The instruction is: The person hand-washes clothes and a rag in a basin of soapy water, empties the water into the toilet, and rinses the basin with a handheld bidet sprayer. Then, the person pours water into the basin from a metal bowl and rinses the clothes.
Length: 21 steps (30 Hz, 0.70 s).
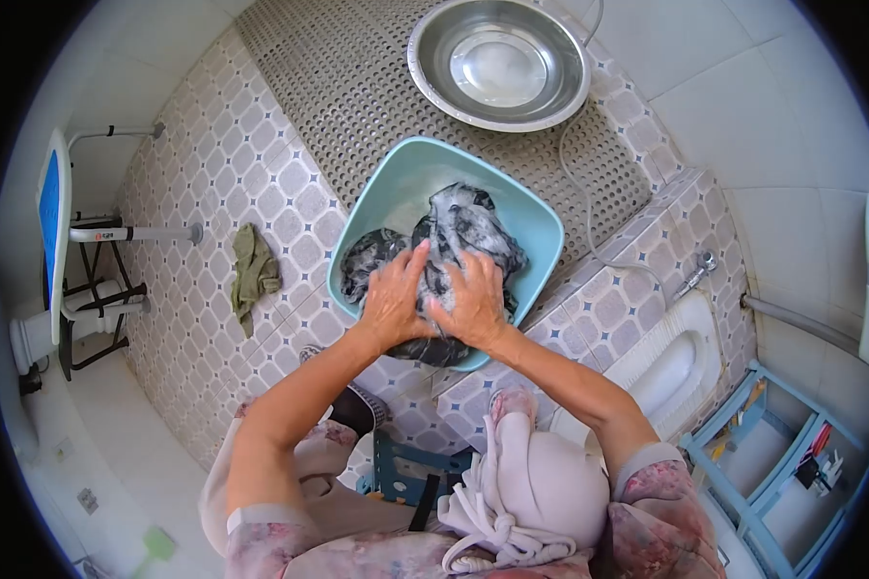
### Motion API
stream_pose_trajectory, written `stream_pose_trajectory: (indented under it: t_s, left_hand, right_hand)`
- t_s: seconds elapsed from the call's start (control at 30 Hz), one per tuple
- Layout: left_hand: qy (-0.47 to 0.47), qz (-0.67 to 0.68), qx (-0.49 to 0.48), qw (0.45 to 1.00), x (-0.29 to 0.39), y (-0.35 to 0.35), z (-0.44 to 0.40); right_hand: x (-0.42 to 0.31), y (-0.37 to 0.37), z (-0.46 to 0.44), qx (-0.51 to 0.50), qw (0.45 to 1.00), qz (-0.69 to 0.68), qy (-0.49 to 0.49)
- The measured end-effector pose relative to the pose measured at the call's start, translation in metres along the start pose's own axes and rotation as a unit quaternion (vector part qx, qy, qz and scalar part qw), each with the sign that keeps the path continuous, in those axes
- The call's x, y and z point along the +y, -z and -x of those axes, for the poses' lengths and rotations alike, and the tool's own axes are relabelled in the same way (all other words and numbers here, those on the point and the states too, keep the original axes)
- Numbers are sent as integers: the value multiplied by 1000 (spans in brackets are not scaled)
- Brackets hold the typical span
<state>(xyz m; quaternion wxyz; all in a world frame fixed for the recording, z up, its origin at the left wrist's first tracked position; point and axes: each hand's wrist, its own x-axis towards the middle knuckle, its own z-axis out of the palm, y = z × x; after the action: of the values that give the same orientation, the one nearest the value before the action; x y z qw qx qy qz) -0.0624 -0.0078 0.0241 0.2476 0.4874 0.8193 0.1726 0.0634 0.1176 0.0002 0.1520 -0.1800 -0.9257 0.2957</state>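
A light blue plastic basin (541, 230) stands on the floor in front of me, with a wet, soapy black-and-grey garment (463, 227) bunched inside it. Suds cover parts of the cloth. My left hand (394, 297) grips the garment from the left, its thumb toward the middle. Close beside it, my right hand (475, 301) grips the same cloth, some fingertips sunk into the folds. The two thumbs nearly meet. Part of the garment lies under my wrists, against the basin's near side.
Beyond the basin, a steel bowl (417, 72) with water rests on a perforated grey mat (328, 106). An olive cloth (254, 275) lies on the tiles. A squat toilet (681, 362), a hose (574, 179) and a blue rack (753, 492) are right; a folding chair (56, 236) stands left.
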Motion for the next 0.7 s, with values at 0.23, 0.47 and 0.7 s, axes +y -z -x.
stream_pose_trajectory:
  t_s: [0.23, 0.47, 0.7]
  left_hand:
    - [6, 51, -10, 999, -57, -39, -70]
    - [113, 56, 6, 992, -93, -53, -115]
    - [138, 94, 46, 985, -30, 7, -80]
  right_hand:
    - [58, -52, -40, -74, 993, 28, -91]
    - [82, -72, -113, -181, 965, 40, -188]
    - [87, -74, -100, -98, 972, -36, -212]
